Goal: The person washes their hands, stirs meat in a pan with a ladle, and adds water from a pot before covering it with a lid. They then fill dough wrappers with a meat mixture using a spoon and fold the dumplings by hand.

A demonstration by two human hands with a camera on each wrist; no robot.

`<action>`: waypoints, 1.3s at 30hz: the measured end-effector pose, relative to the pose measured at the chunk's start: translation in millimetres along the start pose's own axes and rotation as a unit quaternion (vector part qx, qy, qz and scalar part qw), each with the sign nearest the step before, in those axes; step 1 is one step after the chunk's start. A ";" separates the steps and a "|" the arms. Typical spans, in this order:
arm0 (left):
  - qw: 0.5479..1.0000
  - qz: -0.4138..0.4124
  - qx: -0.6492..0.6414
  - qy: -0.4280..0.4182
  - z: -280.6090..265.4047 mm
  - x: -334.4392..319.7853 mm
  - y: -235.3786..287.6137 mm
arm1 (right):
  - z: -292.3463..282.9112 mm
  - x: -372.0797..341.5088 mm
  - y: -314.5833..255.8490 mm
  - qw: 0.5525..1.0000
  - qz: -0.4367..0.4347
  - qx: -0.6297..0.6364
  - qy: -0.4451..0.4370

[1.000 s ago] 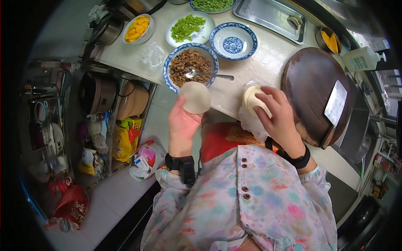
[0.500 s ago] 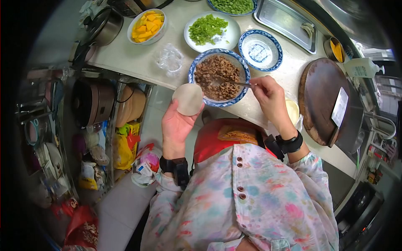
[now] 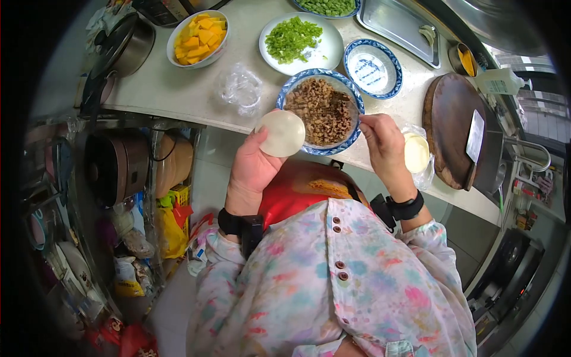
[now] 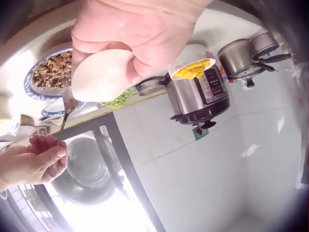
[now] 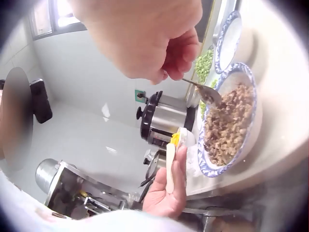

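Note:
My left hand [image 3: 256, 163] holds a round, pale dough wrapper [image 3: 282, 134] by its edge, thumb on one side and fingers behind. The wrapper overlaps the near left rim of a blue-and-white bowl [image 3: 284, 89] in the head view. Cooked-looking minced filling [image 5: 231, 128] fills much of that bowl. With thumb and fingertips my right hand [image 3: 386, 146] pinches the handle of a metal spoon [image 5: 208, 94]. The spoon's bowl is over the filling and carries a little of it. A stack of wrappers [image 3: 416, 153] lies in a plastic bag beside my right wrist.
Behind the filling stand a plate of chopped greens [image 3: 330, 50] and a blue-rimmed bowl [image 3: 373, 68]. Pumpkin pieces [image 3: 199, 38] fill a bowl at left, near crumpled plastic [image 3: 239, 89]. A round chopping board [image 3: 449, 128] bears a cleaver [image 3: 474, 135] at right. A metal tray [image 3: 392, 27] sits at the back.
My right hand has left the wrapper stack, taken the spoon from the filling and moved it within the bowl. The left hand has brought its wrapper against the bowl's near side in view.

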State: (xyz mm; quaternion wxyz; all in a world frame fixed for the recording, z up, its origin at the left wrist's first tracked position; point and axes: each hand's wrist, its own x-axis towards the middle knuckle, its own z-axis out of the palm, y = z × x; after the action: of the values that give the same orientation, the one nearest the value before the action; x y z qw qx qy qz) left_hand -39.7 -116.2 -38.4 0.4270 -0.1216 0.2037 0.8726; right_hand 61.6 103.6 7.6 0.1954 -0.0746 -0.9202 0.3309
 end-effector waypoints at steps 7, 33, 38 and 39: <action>1.000 0.003 -0.010 -0.002 -2.4 2.5 3.2 | 1.9 -11.1 6.1 0.996 0.069 0.052 0.006; 0.996 -0.041 0.075 0.021 3.4 11.5 5.7 | 3.0 -9.9 13.6 0.819 0.347 0.445 0.109; 0.996 -0.069 0.053 0.003 30.5 25.7 -9.7 | -9.7 -9.4 -17.5 0.839 0.290 0.444 0.122; 0.996 -0.084 0.031 -0.006 35.7 28.4 -13.2 | -9.0 -14.0 -21.3 0.848 0.268 0.443 0.114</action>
State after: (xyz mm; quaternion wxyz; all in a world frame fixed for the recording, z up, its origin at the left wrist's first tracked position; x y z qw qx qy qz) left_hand -47.9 -72.7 -21.0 0.5035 -0.1190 0.2174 0.8277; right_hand 77.8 88.7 23.1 0.2152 -0.2610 -0.5914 0.7320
